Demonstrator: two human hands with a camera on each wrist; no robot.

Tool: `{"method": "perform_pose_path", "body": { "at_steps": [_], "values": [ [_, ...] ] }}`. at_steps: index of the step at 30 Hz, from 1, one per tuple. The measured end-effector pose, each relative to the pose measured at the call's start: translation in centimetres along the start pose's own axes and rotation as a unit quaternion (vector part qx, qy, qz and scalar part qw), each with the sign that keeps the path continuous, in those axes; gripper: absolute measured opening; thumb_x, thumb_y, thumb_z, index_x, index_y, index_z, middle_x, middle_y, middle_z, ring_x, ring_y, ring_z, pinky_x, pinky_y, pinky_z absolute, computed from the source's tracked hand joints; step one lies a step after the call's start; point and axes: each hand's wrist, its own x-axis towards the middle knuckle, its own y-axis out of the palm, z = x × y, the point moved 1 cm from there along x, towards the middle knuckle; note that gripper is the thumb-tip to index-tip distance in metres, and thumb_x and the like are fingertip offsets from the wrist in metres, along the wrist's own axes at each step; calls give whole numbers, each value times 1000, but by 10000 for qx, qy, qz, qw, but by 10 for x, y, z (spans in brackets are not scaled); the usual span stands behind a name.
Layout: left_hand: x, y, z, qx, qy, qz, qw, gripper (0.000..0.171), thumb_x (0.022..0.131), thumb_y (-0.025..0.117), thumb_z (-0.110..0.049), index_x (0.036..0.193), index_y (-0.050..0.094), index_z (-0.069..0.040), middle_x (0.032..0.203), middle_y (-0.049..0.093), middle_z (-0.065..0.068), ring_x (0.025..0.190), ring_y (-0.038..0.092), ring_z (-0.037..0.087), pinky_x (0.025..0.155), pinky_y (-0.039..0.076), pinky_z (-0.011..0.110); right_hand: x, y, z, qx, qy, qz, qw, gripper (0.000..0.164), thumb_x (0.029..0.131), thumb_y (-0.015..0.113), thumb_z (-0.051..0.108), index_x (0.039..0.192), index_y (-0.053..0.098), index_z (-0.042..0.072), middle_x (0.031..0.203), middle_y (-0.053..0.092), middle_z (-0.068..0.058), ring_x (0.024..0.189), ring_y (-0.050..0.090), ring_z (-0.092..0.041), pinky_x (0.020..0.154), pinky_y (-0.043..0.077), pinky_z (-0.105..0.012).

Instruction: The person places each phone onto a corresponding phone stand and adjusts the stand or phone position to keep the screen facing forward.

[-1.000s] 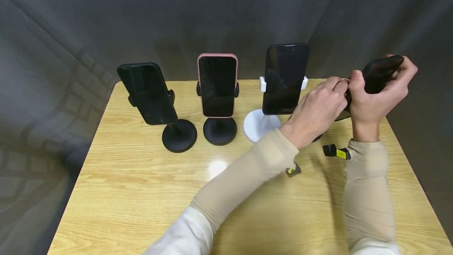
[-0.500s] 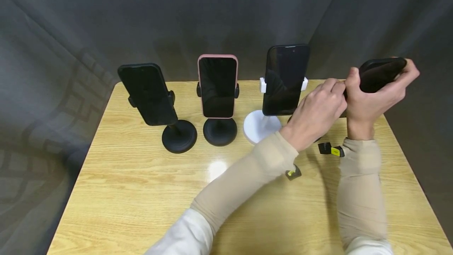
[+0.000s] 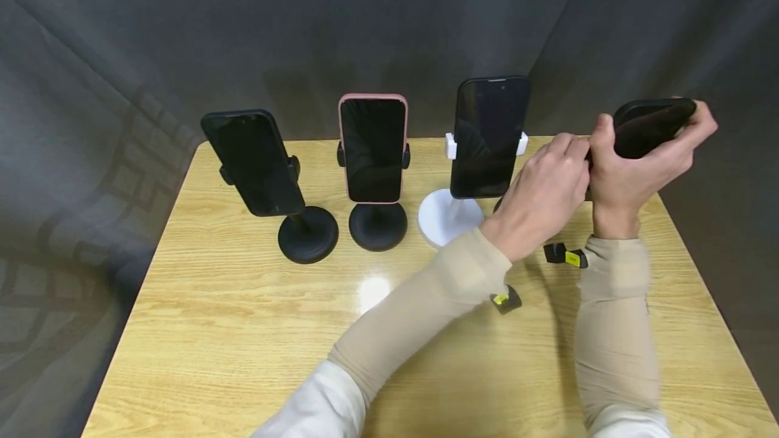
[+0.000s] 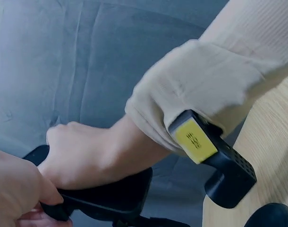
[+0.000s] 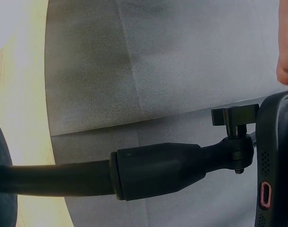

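At the right, my right hand [image 3: 639, 167] grips a black phone [image 3: 648, 130] from below, its thumb up along the near side. My left hand [image 3: 541, 188] reaches across beside it. In the left wrist view the left hand's fingers pinch a small black clamp arm [image 4: 56, 211] at the phone's edge. A black phone stand [image 5: 158, 172] joins the back of the phone; the right wrist view shows its pole and a joint with a knob [image 5: 234, 115]. The phone's charging port edge faces that camera. In the head view most of this stand is hidden behind my hands.
Three other stands with upright phones line the wooden table [image 3: 243, 330]: a tilted black phone [image 3: 255, 164], a pink-cased phone [image 3: 374, 151], and a dark phone [image 3: 489, 137] in white clamps over a white base [image 3: 447, 218]. A grey curtain [image 3: 365, 19] hangs behind.
My right hand and the black phone have shifted slightly left, and the phone has turned a little. The left hand has barely moved, still pinching at the phone's side. The other stands are unchanged.
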Motion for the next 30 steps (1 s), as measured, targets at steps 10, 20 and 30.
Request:
{"method": "perform_pose_path", "body": {
  "at_steps": [10, 20, 30],
  "values": [
    [2, -5, 1, -673, -413, 143, 9968, 27, 98, 46, -20, 118, 61, -10, 114, 61, -1, 102, 56, 7, 89, 42, 11, -2, -2, 2, -282, 8, -33, 9996, 61, 60, 67, 29, 113, 49, 5, 89, 57, 13, 82, 54, -12, 74, 44, -22],
    [0, -5, -2, -678, -462, 135, 9965, 28, 98, 49, -22, 120, 60, -10, 114, 61, -1, 102, 58, 8, 86, 46, 14, -4, -3, 13, -142, 205, -74, 9997, 59, 61, 65, 27, 113, 49, 5, 87, 57, 10, 82, 54, -13, 74, 43, -23],
    [-1, -3, 3, -849, -444, 60, 9954, 30, 98, 49, -22, 123, 59, -8, 111, 60, 1, 99, 58, 9, 86, 46, 13, -6, -2, 28, -131, 555, 142, 9983, 55, 63, 69, 28, 110, 49, 9, 80, 58, 3, 77, 55, -13, 70, 42, -21]
  ]
}}
